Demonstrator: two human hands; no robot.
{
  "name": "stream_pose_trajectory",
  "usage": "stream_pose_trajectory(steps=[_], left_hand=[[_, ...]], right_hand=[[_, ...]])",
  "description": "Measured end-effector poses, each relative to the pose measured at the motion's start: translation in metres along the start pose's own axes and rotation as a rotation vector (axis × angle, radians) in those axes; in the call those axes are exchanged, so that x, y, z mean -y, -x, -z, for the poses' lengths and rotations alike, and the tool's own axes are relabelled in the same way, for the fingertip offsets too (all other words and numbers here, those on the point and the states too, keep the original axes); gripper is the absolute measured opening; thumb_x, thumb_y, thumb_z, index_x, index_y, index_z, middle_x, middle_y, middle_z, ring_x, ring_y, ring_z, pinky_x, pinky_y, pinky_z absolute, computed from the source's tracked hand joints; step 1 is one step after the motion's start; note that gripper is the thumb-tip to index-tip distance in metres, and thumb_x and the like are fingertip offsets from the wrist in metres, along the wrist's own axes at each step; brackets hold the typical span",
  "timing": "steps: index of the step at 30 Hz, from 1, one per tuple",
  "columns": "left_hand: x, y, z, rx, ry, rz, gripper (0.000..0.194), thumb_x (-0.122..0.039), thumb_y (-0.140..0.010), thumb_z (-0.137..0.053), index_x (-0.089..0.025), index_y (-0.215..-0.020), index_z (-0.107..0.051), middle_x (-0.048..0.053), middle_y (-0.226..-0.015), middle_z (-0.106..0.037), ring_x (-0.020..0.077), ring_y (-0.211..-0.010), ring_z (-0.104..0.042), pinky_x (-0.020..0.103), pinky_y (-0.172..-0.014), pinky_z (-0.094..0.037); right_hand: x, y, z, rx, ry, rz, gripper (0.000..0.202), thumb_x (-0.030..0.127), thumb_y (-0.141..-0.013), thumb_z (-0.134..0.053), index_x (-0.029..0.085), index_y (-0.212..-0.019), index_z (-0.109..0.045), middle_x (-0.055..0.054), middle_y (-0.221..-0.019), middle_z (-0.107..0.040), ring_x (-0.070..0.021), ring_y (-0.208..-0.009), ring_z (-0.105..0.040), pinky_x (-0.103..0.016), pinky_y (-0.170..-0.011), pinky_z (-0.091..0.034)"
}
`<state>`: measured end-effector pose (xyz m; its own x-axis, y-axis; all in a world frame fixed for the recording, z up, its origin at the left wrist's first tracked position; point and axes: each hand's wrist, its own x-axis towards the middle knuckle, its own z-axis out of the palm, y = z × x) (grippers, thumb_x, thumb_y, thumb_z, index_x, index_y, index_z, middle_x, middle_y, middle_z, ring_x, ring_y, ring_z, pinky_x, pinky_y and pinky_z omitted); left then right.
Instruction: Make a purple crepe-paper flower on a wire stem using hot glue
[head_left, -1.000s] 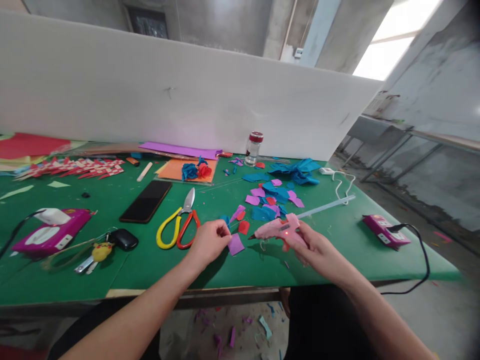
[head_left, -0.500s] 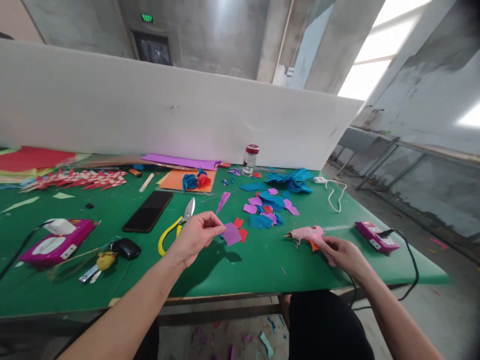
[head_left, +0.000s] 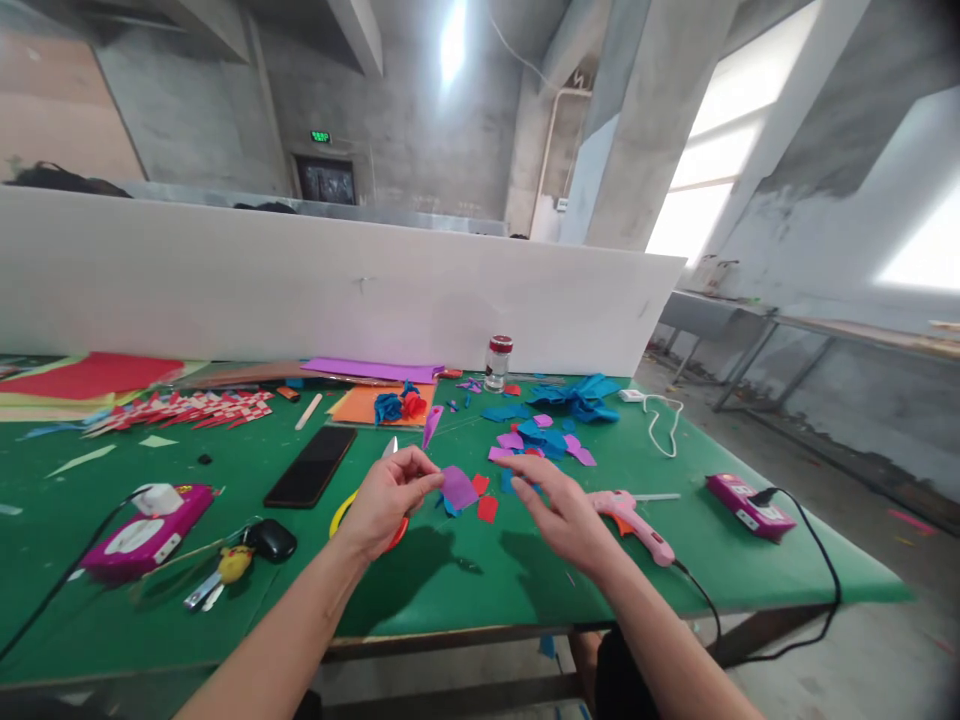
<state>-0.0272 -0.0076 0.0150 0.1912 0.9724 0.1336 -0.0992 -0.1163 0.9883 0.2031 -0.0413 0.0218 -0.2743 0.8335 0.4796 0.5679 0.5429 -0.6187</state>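
Observation:
My left hand (head_left: 391,500) pinches a purple paper piece (head_left: 459,488) by its edge, above the table. Close beside that piece show red paper scraps (head_left: 487,509) and a bit of blue; whether they touch it I cannot tell. Just right of them, my right hand (head_left: 559,503) holds nothing, with fingers stretched out and apart. A pink glue gun (head_left: 634,520) lies on the green table right of this hand, its nozzle hidden behind the hand. Scissors with yellow handles (head_left: 341,512) lie partly covered by my left hand.
Blue and purple paper pieces (head_left: 544,440) lie beyond my hands, near a red-lidded jar (head_left: 498,363). Blue and red paper flowers (head_left: 401,404) rest on orange paper. A phone (head_left: 310,467), keys and power strips (head_left: 750,507) lie to the sides. A white board (head_left: 315,290) stands behind.
My right hand has let go of the glue gun, now lying on the table, and moved left toward the purple piece. My left hand still pinches that piece. The camera view has tilted up.

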Motion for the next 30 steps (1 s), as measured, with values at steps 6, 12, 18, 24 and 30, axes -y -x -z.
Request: stream_pose_trajectory(steps=[6, 12, 18, 24, 30], left_hand=[[0.001, -0.003, 0.010, -0.069, 0.039, -0.046, 0.028, -0.033, -0.064, -0.080, -0.016, -0.069, -0.058, -0.007, -0.056, -0.049, 0.0031, -0.042, -0.030, 0.019, -0.040, -0.020], [-0.003, 0.001, 0.009, -0.063, -0.071, -0.058, 0.027, -0.035, -0.065, -0.078, -0.016, -0.068, -0.059, -0.005, -0.057, -0.049, 0.0049, -0.045, -0.034, 0.019, -0.042, -0.024], [-0.004, 0.006, 0.001, 0.019, -0.305, -0.109, 0.021, -0.035, -0.068, -0.072, -0.017, -0.068, -0.061, -0.002, -0.064, -0.057, 0.0114, -0.059, -0.050, 0.022, -0.054, -0.038], [0.004, 0.002, -0.001, 0.079, -0.411, -0.119, 0.016, -0.031, -0.071, -0.068, -0.018, -0.068, -0.061, -0.001, -0.065, -0.058, 0.0125, -0.059, -0.051, 0.023, -0.056, -0.038], [0.012, -0.002, -0.008, 0.110, -0.419, -0.066, 0.015, -0.028, -0.071, -0.068, -0.017, -0.067, -0.059, -0.003, -0.062, -0.054, 0.0110, -0.056, -0.046, 0.022, -0.053, -0.035]], right_hand=[[0.019, 0.047, -0.049, 0.428, 0.085, -0.015, 0.065, 0.027, -0.083, -0.056, 0.012, -0.144, -0.038, -0.019, -0.139, -0.050, -0.0301, -0.126, -0.048, -0.042, -0.105, -0.039], [0.025, 0.074, -0.049, 0.527, -0.152, -0.037, 0.011, 0.027, -0.082, -0.063, 0.022, -0.080, -0.073, -0.001, -0.075, -0.072, -0.0159, -0.071, -0.065, -0.022, -0.066, -0.048], [-0.007, 0.017, -0.018, 0.098, -0.363, -0.227, 0.025, 0.034, -0.085, -0.059, 0.019, -0.104, -0.067, -0.006, -0.095, -0.070, -0.0188, -0.085, -0.064, -0.030, -0.074, -0.051], [-0.008, -0.009, -0.034, 0.277, -0.510, -0.242, 0.030, 0.038, -0.084, -0.060, 0.015, -0.101, -0.070, -0.006, -0.091, -0.071, -0.0181, -0.081, -0.063, -0.029, -0.074, -0.048], [-0.012, -0.011, -0.043, 0.244, -0.315, -0.182, 0.029, 0.026, -0.085, -0.049, 0.015, -0.059, -0.058, 0.004, -0.056, -0.045, -0.0091, -0.053, -0.039, -0.023, -0.050, -0.026]])
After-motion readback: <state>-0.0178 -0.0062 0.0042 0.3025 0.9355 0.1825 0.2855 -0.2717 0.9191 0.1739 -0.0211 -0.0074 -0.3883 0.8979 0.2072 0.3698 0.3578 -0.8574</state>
